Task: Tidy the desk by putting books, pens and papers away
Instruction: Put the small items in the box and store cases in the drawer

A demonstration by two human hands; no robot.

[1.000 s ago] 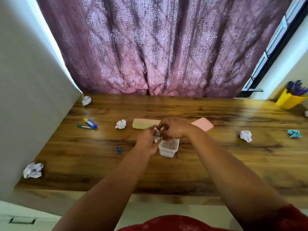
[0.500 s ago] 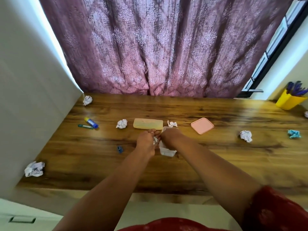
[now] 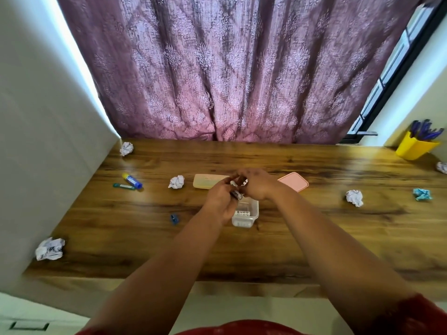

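Held small dark items point(image 3: 236, 194) in curled left hand point(image 3: 221, 201) and right hand point(image 3: 257, 184) over clear container point(image 3: 246, 213); best released low, one by one.

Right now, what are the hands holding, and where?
Both hands, left hand and right hand, pinch small dark items above the clear container; exact hold points are blurred.

The brown wooden table point(image 3: 242, 250) lies bare along its near edge below the clear plastic box point(image 3: 245, 212), giving open passage there. Left of the box a small blue sharpener point(image 3: 173, 219) and a white crumpled paper ball point(image 3: 176, 182) stand in the way. Beyond the box lie a pale yellow rectangular case point(image 3: 205, 181) and a pink square lid point(image 3: 294, 181), with another crumpled white paper ball point(image 3: 354, 197) well to its right.
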